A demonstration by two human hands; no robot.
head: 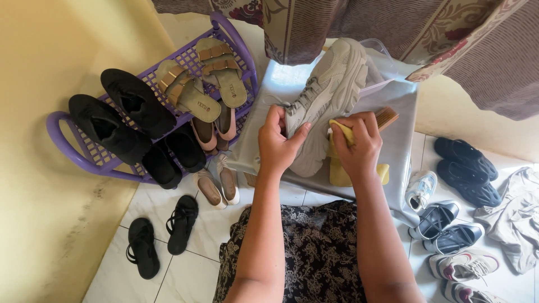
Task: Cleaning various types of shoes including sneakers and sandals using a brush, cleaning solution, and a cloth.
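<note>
White floor tiles (185, 269) sit under everything, and a yellow wall (50, 50) runs along the left side. Grey cloth (393, 106) covers a low table in the middle. On it lies a big beige sneaker (331, 84), tipped on its side.

The left hand (278, 143) holds the sneaker near the laces, with the fingers curled around it. The right hand (356, 143) has its fingers closed on a yellow cloth (341, 133), pressed against the shoe. A wooden brush (387, 118) lies just beside that hand.

A purple shoe rack (62, 126) full of black shoes (118, 120) and tan sandals (208, 84) stands close to the table's left edge. More shoes (466, 171) crowd the floor on the right. Black flip-flops (163, 233) lie on the tiles at the lower left. Curtains (348, 25) hang over the table's far edge.
</note>
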